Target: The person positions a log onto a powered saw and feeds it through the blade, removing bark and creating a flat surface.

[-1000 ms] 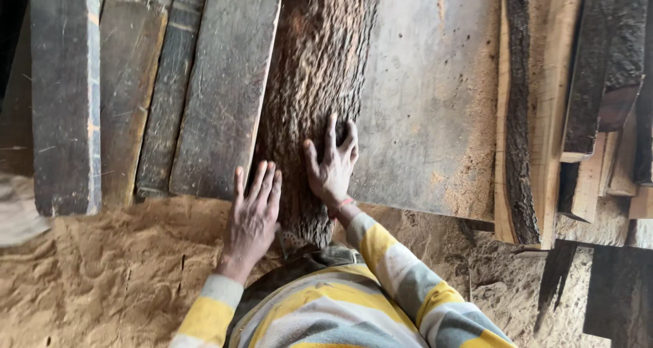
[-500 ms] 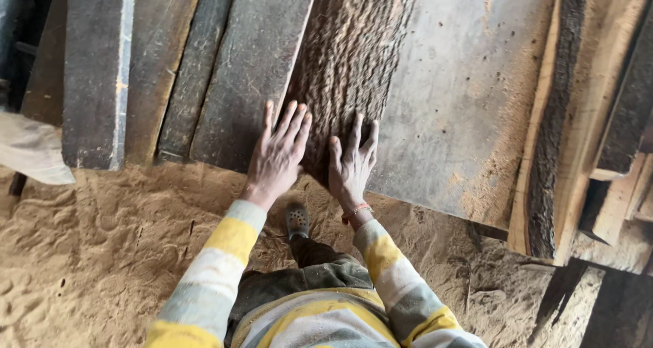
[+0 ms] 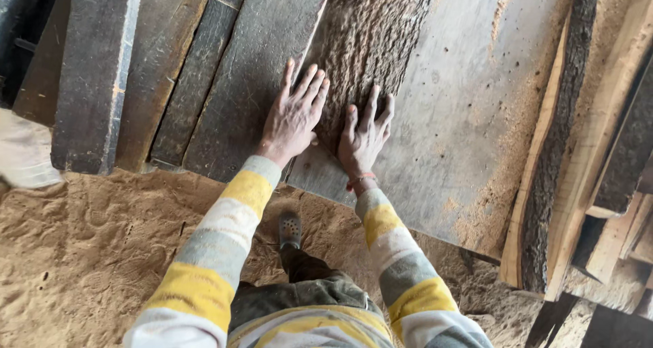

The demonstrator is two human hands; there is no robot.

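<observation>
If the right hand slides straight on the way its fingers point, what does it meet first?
The right hand lies flat where the bark-covered slab meets the wide grey board. Going straight on, it would probably just run further up the rough bark; nothing else shows in that line.

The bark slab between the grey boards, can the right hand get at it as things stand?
Probably yes: the right hand lies flat on the bark slab's lower end, nothing covering it; the left hand rests alongside.

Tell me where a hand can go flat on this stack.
Free: the wide smooth slab, between the right hand and the bark-edged board. Crowded: the bark strip beside the left hand and the dark planks.
</observation>
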